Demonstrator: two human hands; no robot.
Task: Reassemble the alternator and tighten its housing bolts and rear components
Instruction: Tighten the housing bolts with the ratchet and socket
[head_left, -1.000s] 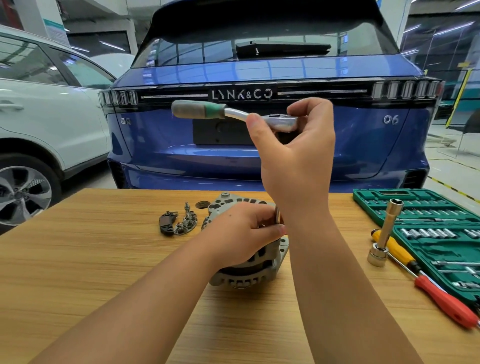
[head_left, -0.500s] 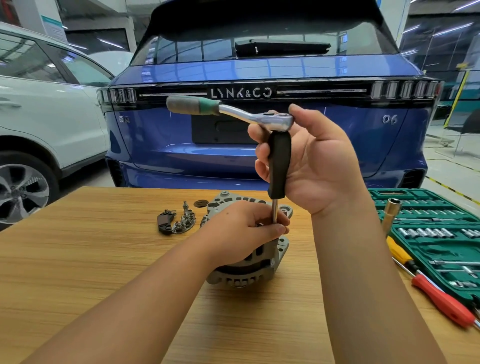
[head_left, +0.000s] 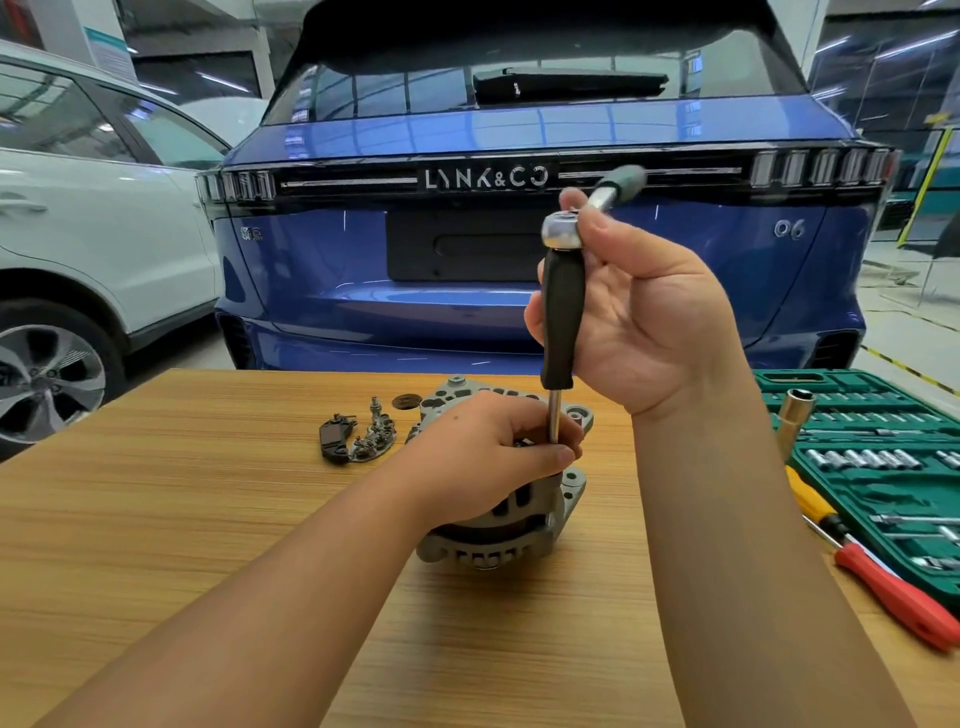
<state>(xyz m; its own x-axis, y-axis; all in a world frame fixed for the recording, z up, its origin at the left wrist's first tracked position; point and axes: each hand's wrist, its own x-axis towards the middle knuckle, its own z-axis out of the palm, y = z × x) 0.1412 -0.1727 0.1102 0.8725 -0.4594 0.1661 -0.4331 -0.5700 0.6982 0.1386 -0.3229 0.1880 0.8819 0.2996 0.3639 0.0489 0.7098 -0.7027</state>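
Here, starting well to the left of your fingers, the black regulator-and-rectifier cluster (head_left: 358, 435) lies loose on the worktop (head_left: 182, 519); those rear parts look light, spiky and probably easy to bend, so I'd lift them by the plastic body and not by the thin metal tabs. Just right of them, and under your left hand (head_left: 488, 441), sits the alternator (head_left: 511, 512), its cast housing flat on the worktop and not clamped to anything. It looks heavy, rigid and smooth on its ribs, so it will likely try to turn with the bolt. Your left hand lies on top of it with the fingers (head_left: 558, 453) curled round the thin steel shaft (head_left: 555, 415) of the driver, pinching it low where it drops toward the housing edge; the bolt itself is hidden there, so I cannot tell how well the tip is seated. Above those fingers your right hand (head_left: 639, 322) wraps loosely round the black driver handle (head_left: 562, 317), thumb and forefinger up at the ratchet head (head_left: 561, 228) on its top end, palm partly open. That tall stack is stiff but top-heavy, so keep it upright. Further right, the socket set case (head_left: 883, 467) and the screwdrivers (head_left: 878, 566) lie untouched.
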